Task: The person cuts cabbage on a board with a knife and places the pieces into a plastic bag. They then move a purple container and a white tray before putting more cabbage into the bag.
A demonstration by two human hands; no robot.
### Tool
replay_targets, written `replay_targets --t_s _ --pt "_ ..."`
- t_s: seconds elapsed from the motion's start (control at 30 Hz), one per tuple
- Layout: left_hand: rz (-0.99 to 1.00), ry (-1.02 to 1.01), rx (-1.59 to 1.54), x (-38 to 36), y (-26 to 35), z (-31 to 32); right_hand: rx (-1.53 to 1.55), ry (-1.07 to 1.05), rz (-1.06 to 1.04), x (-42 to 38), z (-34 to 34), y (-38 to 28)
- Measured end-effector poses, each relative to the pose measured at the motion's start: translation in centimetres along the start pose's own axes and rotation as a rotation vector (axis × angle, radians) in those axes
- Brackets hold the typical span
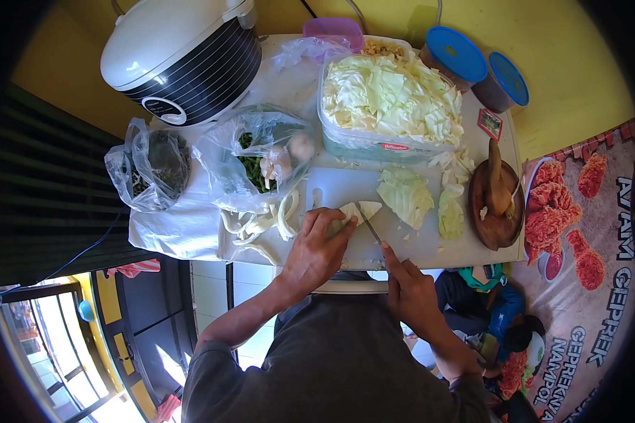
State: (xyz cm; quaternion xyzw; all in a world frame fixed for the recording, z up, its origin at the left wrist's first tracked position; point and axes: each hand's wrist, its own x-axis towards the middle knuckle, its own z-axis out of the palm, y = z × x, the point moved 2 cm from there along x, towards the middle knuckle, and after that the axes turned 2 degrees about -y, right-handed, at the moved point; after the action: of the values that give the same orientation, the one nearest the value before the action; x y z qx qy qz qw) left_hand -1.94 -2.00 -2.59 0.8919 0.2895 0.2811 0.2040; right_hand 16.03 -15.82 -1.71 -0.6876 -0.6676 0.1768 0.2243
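Note:
My left hand (319,247) is closed, its fingertips pressing a small white vegetable piece (349,211), possibly cabbage core, onto the white cutting board (342,180). Wrapped round the handle of a knife (371,227) is my right hand (410,292). The blade lies between that piece and another white bit (370,209) beside it. To the right on the board rests a chunk of cabbage (406,197). Pale curled strips (257,224) lie left of my left hand. Behind the board, a plastic container (388,143) is heaped with cut cabbage (391,95).
A rice cooker (190,63) stands at the back left, near two plastic bags (148,166) of vegetables. On the right are a stone-like mortar (481,211) with a wooden pestle (499,183) and blue-lidded tubs (456,53). Another person (494,310) is low at the right.

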Motion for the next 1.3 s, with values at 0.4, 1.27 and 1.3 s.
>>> replay_targets --t_s 0.4,1.27,1.3 --pt "-0.22 0.137 -0.213 0.5 0.2 0.2 0.07 0.072 -0.03 0.9 0.5 -0.5" --pt "-0.07 0.047 -0.096 0.6 -0.5 -0.1 0.063 0.043 -0.047 0.8 0.8 -0.1" --pt "-0.076 0.047 -0.097 0.6 -0.4 -0.1 0.044 0.039 -0.046 1.0 0.9 -0.2"
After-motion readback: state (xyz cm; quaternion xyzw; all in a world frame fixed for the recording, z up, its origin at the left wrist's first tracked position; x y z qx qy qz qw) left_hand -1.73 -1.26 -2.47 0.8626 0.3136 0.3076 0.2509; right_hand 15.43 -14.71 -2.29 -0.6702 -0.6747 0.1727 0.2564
